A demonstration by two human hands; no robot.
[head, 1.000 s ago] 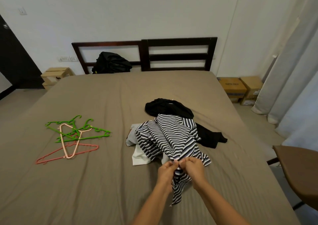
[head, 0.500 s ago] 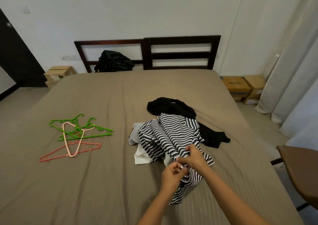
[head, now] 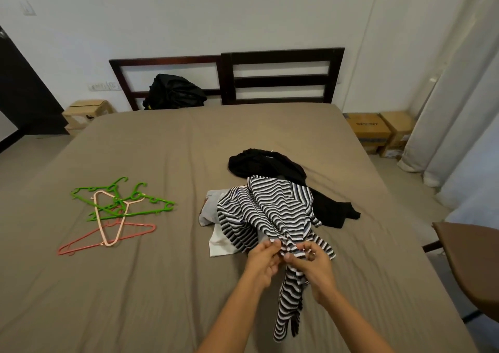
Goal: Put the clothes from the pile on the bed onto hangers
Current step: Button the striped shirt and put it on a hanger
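A black-and-white striped garment (head: 272, 209) lies on top of the clothes pile in the middle of the brown bed (head: 162, 285). My left hand (head: 263, 258) and my right hand (head: 310, 265) both pinch its bunched near edge, close together; a striped strip hangs down toward me. Under it lie a black garment (head: 266, 162) behind and to the right, and a white one (head: 220, 240) to the left. Several plastic hangers, green (head: 135, 200), pale pink (head: 108, 225) and coral (head: 81, 246), lie tangled on the bed's left side.
A dark wooden headboard (head: 280, 75) stands at the far end with a black bag (head: 174, 90) against it. Cardboard boxes (head: 378, 131) and curtains (head: 459, 109) are on the right, a brown chair (head: 469, 261) at the near right, and a wooden stool (head: 83, 111) on the far left.
My hands have shifted along the striped garment's edge: the right hand dropped back beside the left and both lifted the fabric slightly. The camera tilted a little.
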